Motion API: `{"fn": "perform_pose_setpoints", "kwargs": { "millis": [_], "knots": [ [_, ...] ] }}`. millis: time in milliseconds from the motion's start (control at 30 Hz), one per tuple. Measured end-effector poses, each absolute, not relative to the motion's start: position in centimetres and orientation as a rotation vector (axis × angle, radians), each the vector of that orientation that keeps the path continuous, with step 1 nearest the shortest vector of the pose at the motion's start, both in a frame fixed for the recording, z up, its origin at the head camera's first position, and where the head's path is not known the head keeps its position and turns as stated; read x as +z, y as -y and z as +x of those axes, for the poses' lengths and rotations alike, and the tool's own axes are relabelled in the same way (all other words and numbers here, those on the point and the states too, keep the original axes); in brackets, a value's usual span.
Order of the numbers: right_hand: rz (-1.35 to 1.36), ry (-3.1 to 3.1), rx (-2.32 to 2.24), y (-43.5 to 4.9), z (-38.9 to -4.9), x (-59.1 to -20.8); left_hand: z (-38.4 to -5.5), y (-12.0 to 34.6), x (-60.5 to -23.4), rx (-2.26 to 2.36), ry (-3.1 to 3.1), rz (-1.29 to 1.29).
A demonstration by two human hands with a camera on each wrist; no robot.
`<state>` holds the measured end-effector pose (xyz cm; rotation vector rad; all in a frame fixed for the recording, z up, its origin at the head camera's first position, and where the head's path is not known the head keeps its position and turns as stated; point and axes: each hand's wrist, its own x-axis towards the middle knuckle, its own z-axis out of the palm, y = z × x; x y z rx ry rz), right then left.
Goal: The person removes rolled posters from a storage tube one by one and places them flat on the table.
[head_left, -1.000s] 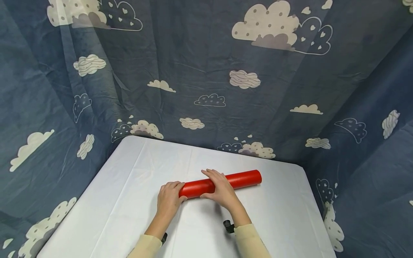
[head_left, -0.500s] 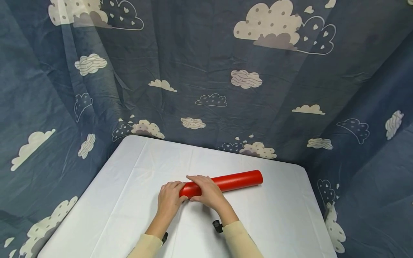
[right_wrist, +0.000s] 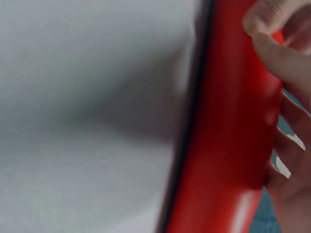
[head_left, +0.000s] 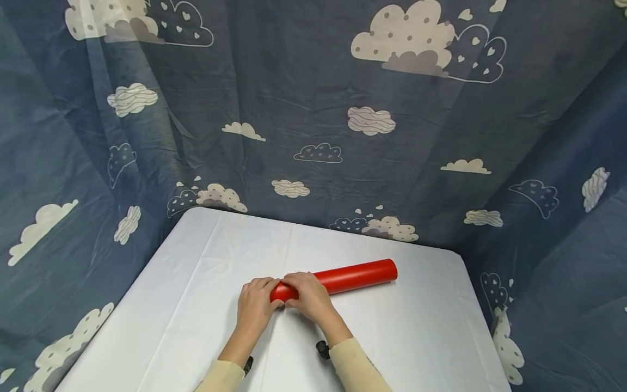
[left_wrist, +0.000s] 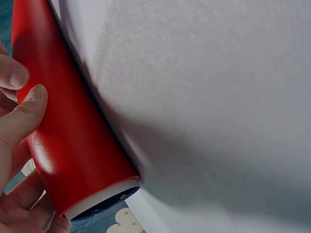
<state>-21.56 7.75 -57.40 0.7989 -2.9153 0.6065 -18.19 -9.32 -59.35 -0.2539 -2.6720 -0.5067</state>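
A long red tube [head_left: 357, 276] lies slanted across the white table, its right end farther from me. My left hand [head_left: 254, 302] grips its left end, thumb on the near side and fingers over the far side. Right beside it, my right hand [head_left: 311, 296] holds the tube the same way. Both thumbs nearly meet on the red surface [left_wrist: 73, 131] in the left wrist view. There the hollow end shows a pale rim and a dark blue inside. In the right wrist view the tube [right_wrist: 223, 116] is blurred, with my fingers behind it.
A white cloth with fold lines covers the table [head_left: 416, 326]. Dark blue curtains [head_left: 274, 71] with cloud prints hang behind it and at both sides. Black wrist cameras sit at the cuffs of both cream sleeves [head_left: 355, 362].
My right hand has slid left along the tube, from near its middle to just beside the left hand. The left hand and the tube have stayed in nearly the same place.
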Motion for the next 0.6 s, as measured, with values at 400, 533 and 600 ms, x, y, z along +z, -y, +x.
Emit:
{"fn": "perform_pose_setpoints", "kwargs": {
  "millis": [400,533,600],
  "knots": [
    [0.756,2.756,0.477,-7.6,-21.3,-58.7,-18.1,9.9,-59.8,-0.587,2.655,-0.355],
    [0.762,2.782,0.477,-7.4,-21.2,-58.8,-17.6,11.1,-59.8,-0.810,2.598,-0.311],
    [0.761,2.779,0.486,-7.4,-21.2,-58.8,-17.2,11.7,-59.8,-0.976,2.550,-0.191]
  ]
}}
